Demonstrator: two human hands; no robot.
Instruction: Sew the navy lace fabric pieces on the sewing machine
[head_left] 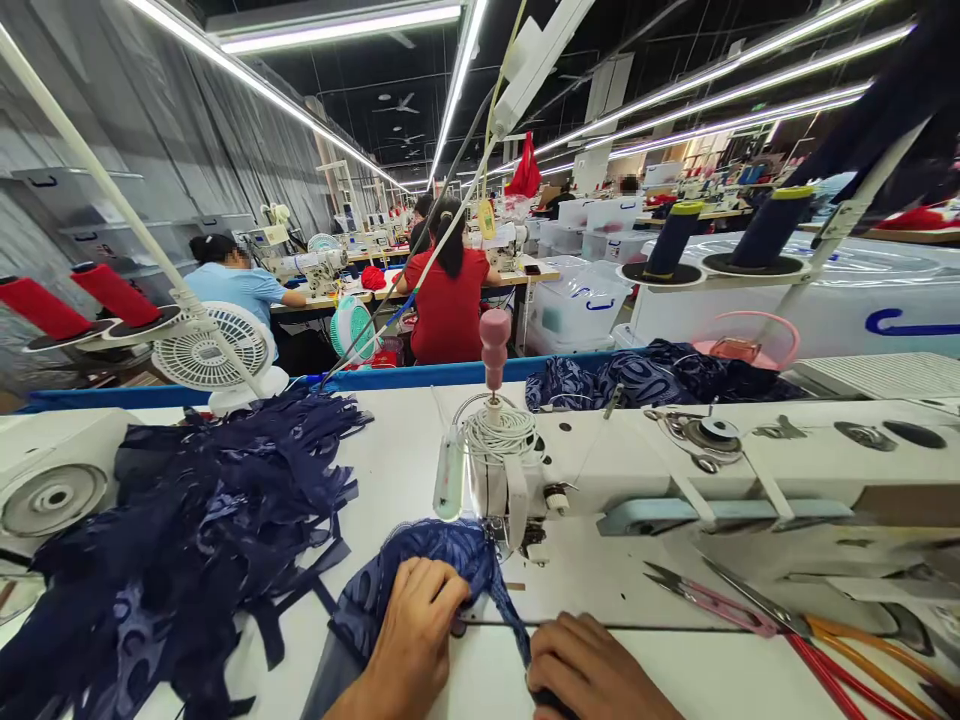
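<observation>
The left hand (416, 640) presses bent fingers, grip unclosed, on the navy patterned fabric piece (442, 555), which lies on the white tabletop (600, 590) under the foot of the white sewing machine (675, 470). The right hand (592, 675) has its grip pinched on the narrow navy strip (514, 620) (taut from the foot). The strip probably feeds best in line with the needle, under even tension.
</observation>
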